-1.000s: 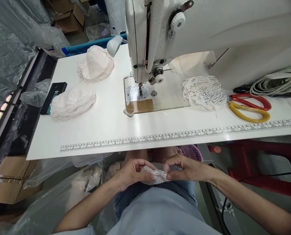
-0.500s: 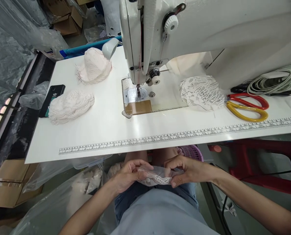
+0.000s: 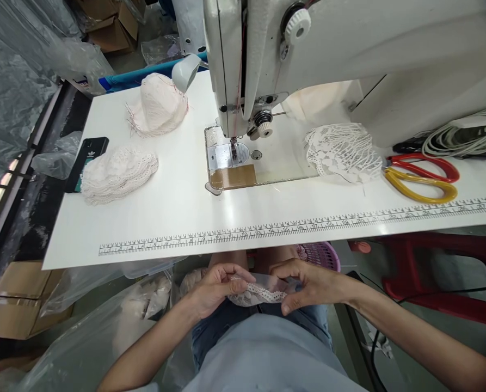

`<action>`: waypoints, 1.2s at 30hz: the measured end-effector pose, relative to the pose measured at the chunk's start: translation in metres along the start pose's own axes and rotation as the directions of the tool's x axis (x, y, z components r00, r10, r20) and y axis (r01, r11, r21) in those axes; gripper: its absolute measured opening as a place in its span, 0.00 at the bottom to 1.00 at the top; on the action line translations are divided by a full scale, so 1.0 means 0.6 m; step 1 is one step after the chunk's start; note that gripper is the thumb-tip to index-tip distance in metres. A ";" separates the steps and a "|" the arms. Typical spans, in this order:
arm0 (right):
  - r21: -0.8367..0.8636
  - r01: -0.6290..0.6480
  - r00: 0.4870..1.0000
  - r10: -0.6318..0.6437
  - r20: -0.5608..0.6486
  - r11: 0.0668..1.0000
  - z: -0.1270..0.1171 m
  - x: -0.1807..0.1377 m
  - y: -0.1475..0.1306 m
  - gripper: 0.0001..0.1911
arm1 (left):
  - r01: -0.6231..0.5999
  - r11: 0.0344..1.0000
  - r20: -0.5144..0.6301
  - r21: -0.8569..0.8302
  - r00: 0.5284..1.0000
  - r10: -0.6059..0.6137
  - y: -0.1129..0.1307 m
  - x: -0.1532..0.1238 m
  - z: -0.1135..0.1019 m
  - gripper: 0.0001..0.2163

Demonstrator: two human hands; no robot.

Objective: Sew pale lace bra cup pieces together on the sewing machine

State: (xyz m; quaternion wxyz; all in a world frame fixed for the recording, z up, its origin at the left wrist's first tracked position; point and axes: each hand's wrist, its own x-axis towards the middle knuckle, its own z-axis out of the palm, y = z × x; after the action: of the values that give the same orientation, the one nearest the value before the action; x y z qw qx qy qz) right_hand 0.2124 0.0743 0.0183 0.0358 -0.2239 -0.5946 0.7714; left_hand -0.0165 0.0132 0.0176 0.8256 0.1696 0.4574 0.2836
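1. Down at the lap, below the table edge, the left hand [image 3: 214, 288] and the right hand [image 3: 312, 283] are holding a short lace strip [image 3: 259, 295] backed by a bit of sheer fabric. Thumb and forefinger of each hand are pinching one end of it, and the other fingers are curling loosely underneath.
2. Judging by this grip, the handling is likely going best with the scalloped edge lying flat and untwisted. Both pinches should be sitting close to the edge and pulling only lightly, since open lace stretches and puckers easily.
3. Just behind the hands, a purple basket [image 3: 320, 255] is peeking out from under the table, and a clear plastic bag [image 3: 104, 326] of pale pieces is sagging by the left knee.
4. Farther on, the white table [image 3: 177, 218] with its printed ruler strip [image 3: 291, 226] is carrying a lace pile [image 3: 118, 174] beside a dark phone [image 3: 87, 163] on the left. Red scissors [image 3: 424, 169] and yellow scissors [image 3: 420, 188] are lying on the right.
5. Farthest off, the sewing machine [image 3: 349, 49] is standing over its needle plate [image 3: 226, 158]. A domed pinkish bundle [image 3: 159, 106] is lying to its left and a white lace heap [image 3: 343, 152] to its right.
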 end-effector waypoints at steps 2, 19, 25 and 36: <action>0.010 0.012 1.000 -0.012 -0.006 1.000 0.003 0.006 0.000 0.14 | 0.011 1.000 -0.024 -0.002 1.000 -0.011 0.000 0.001 -0.001 0.14; 0.123 -0.169 0.984 0.175 -0.037 0.978 0.008 0.000 0.006 0.15 | 0.049 0.975 -0.086 0.219 0.996 -0.031 -0.001 0.000 0.009 0.18; 0.167 -0.148 0.988 0.154 -0.021 0.975 0.019 0.005 0.015 0.15 | 0.028 0.960 -0.094 0.280 0.996 -0.002 -0.014 0.002 0.013 0.17; 0.102 -0.134 0.977 0.149 -0.154 0.986 0.034 0.017 0.020 0.15 | -0.095 0.780 -0.102 0.619 0.975 0.199 -0.002 -0.009 0.023 0.13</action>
State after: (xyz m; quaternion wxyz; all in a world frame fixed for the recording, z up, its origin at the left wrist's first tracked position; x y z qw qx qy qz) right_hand 0.1980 0.0558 0.0078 0.0388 -0.3254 -0.5365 0.7777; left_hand -0.0070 0.0084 0.0277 0.6620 0.4384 0.5750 0.1972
